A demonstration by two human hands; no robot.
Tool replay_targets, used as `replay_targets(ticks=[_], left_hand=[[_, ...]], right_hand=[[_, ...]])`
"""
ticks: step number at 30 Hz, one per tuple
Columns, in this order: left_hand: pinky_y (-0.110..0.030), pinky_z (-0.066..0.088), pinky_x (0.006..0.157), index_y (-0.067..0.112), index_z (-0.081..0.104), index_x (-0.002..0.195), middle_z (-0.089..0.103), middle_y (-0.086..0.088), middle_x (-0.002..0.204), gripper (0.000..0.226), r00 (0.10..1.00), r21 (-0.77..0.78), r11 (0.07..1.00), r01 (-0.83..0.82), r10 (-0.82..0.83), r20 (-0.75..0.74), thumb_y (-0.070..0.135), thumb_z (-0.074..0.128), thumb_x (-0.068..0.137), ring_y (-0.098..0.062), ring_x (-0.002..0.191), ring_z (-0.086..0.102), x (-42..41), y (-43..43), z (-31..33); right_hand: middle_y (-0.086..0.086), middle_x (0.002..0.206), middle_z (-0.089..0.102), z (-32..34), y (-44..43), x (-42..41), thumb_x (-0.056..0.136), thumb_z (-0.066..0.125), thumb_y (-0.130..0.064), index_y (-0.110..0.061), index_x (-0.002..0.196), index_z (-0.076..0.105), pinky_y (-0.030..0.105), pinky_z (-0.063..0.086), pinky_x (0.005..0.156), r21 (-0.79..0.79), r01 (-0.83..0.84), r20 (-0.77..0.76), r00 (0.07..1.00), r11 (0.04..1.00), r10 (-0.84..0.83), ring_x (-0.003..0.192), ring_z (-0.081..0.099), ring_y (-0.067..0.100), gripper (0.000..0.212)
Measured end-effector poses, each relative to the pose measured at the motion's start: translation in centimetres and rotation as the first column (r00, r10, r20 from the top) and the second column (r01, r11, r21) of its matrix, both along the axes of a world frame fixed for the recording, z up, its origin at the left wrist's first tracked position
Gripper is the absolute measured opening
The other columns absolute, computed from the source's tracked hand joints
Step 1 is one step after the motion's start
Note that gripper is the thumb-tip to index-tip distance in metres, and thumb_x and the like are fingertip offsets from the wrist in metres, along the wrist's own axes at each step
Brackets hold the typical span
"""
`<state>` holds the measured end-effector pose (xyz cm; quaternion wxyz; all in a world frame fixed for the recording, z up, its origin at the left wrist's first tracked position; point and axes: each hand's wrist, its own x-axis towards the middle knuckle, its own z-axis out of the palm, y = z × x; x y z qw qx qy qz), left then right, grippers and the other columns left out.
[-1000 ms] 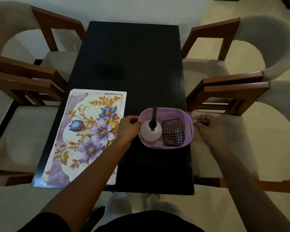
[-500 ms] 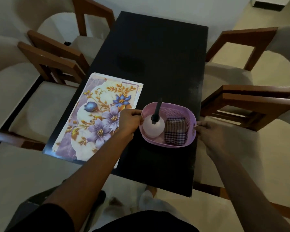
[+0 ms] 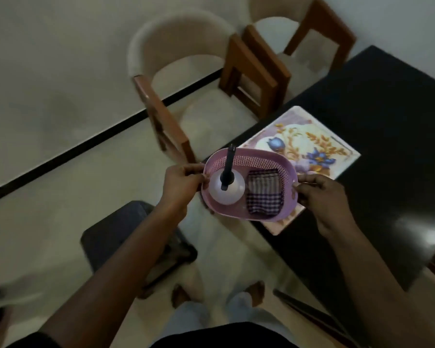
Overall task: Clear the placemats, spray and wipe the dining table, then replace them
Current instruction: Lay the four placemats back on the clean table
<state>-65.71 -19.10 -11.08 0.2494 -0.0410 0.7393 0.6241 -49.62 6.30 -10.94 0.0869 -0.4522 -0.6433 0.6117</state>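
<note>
I hold a pink plastic basket (image 3: pixel 264 160) in the air over the near left edge of the black dining table (image 3: pixel 387 159). My left hand (image 3: pixel 183 182) grips its left end and my right hand (image 3: pixel 322 197) grips its right end. Inside stand a white spray bottle (image 3: pixel 232 194) with a black nozzle and a folded checked cloth (image 3: pixel 264 194). A floral placemat (image 3: pixel 312 146) lies on the table under and behind the basket, partly hidden by it.
A cream chair with wooden arms (image 3: pixel 186 101) stands left of the table, another chair (image 3: pixel 299 38) behind it. A dark stool (image 3: pixel 126 237) sits on the floor by my left arm. My feet show below.
The basket has been lifted off the table and carried left, now over the placemat's near corner. My view has swung to the left, toward the chairs and the floor.
</note>
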Motion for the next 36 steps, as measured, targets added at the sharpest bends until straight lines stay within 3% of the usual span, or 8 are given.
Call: replay_targets(ticks=[3,6,11,15,20,26,32,36], left_hand=[[-0.048,0.065,0.087,0.009,0.083,0.093,0.081,-0.015,0.090,0.030,0.991,-0.015,0.991,-0.132,0.132,0.000,-0.016,0.069,0.085,-0.035,0.090,0.078,-1.1,-8.4,-0.4],[-0.046,0.066,0.085,0.015,0.082,0.086,0.082,-0.012,0.087,0.033,0.968,-0.046,0.967,-0.249,0.250,0.027,-0.015,0.068,0.087,-0.028,0.087,0.078,-1.5,-16.7,-1.7],[-0.047,0.066,0.083,0.012,0.082,0.101,0.081,-0.009,0.094,0.026,0.906,-0.173,0.901,-0.399,0.416,0.078,-0.007,0.067,0.091,-0.028,0.092,0.079,-2.0,-27.0,-6.5],[-0.052,0.064,0.088,0.012,0.082,0.102,0.080,-0.013,0.099,0.031,0.833,-0.270,0.831,-0.486,0.534,0.145,-0.009,0.063,0.090,-0.031,0.096,0.077,-2.5,-32.8,-12.7],[-0.052,0.064,0.091,0.018,0.082,0.094,0.080,-0.011,0.097,0.035,0.748,-0.348,0.774,-0.529,0.619,0.239,-0.010,0.062,0.086,-0.030,0.097,0.076,-3.1,-37.1,-20.1],[-0.054,0.063,0.092,0.018,0.082,0.089,0.081,-0.012,0.096,0.033,0.702,-0.370,0.761,-0.533,0.642,0.309,-0.010,0.067,0.080,-0.034,0.099,0.076,-3.9,-39.6,-27.0],[-0.049,0.064,0.089,0.017,0.079,0.088,0.079,-0.011,0.095,0.028,0.683,-0.411,0.751,-0.516,0.651,0.333,-0.008,0.066,0.084,-0.032,0.096,0.075,-5.0,-39.4,-29.3],[-0.042,0.063,0.083,0.014,0.076,0.091,0.077,-0.012,0.099,0.025,0.678,-0.419,0.748,-0.515,0.654,0.335,-0.005,0.061,0.088,-0.031,0.095,0.073,-5.3,-38.9,-29.1]], right_hand=[[0.017,0.093,0.079,-0.6,-6.7,-4.5,0.091,0.068,0.004,-0.007,0.096,0.077,0.038,0.062,0.077,0.004,-0.147,-0.023,0.989,0.989,0.147,0.078,0.073,0.022,0.014],[0.013,0.091,0.079,-2.4,-13.5,-8.6,0.090,0.068,0.005,-0.011,0.093,0.077,0.043,0.063,0.080,-0.006,-0.291,-0.001,0.957,0.957,0.291,0.084,0.076,0.026,0.019],[0.005,0.095,0.080,-8.0,-22.9,-14.6,0.089,0.071,-0.005,-0.015,0.103,0.078,0.045,0.065,0.084,-0.024,-0.517,0.099,0.850,0.856,0.517,0.093,0.077,0.027,0.019],[0.011,0.097,0.075,-13.7,-29.5,-18.0,0.091,0.065,0.004,-0.005,0.103,0.071,0.044,0.065,0.082,-0.080,-0.573,0.153,0.801,0.815,0.578,0.097,0.073,0.034,0.016],[0.005,0.091,0.073,-21.1,-35.1,-20.7,0.087,0.065,0.000,-0.021,0.084,0.069,0.054,0.062,0.087,-0.105,-0.606,0.280,0.742,0.788,0.609,0.092,0.073,0.031,0.021],[0.001,0.090,0.075,-28.0,-38.2,-22.6,0.087,0.061,0.000,-0.022,0.087,0.071,0.050,0.062,0.089,-0.108,-0.602,0.342,0.725,0.791,0.598,0.089,0.072,0.025,0.023],[-0.002,0.094,0.074,-30.5,-38.9,-24.0,0.092,0.060,0.000,-0.019,0.098,0.072,0.034,0.061,0.086,-0.083,-0.616,0.386,0.705,0.783,0.595,0.093,0.071,0.019,0.023],[-0.004,0.098,0.075,-30.6,-38.4,-24.1,0.094,0.062,-0.004,-0.019,0.104,0.074,0.035,0.061,0.091,-0.139,-0.629,0.382,0.679,0.765,0.627,0.094,0.071,0.016,0.022]])
